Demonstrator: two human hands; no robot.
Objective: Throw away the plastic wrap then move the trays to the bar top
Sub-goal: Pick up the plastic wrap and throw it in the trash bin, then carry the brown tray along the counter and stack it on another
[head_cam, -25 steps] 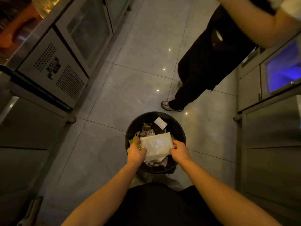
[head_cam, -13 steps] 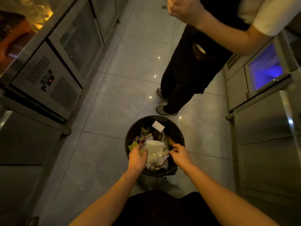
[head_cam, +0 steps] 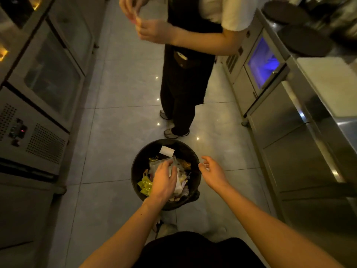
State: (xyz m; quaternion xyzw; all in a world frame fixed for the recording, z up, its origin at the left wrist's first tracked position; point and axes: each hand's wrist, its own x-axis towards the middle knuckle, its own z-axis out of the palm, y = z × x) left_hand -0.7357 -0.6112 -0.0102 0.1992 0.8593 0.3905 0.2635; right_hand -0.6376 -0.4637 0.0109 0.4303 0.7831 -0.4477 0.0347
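- The plastic wrap [head_cam: 161, 165] lies crumpled on top of the rubbish in the round black bin [head_cam: 137, 161] on the tiled floor [head_cam: 108, 144], partly under the left hand.
- Risk: the bin looks full, and the wrap sits high on the heap; springy film could uncrumple and slide over the rim onto the floor if it is not pressed down.
- Risk: film may cling to the fingers and come back out of the bin when the hand lifts.
- Risk: a second person [head_cam: 183, 78] stands just beyond the bin in the narrow aisle; turning away quickly could cause a bump.
- Left hand [head_cam: 164, 180]: reaching down over the middle of the bin, palm down, fingers spread and loosely curved on or just above the wrap; it does not appear to grip anything, though whether fingertips touch the film cannot be told.
- Right hand [head_cam: 213, 171]: hovering at the bin's right rim, open, fingers relaxed and slightly curled, holding nothing.
- Both forearms stretch forward and down from the body.
- Dark round trays [head_cam: 304, 40] rest on the steel counter [head_cam: 328, 105] at the right, untouched; judged from this, the tray step is not yet begun.
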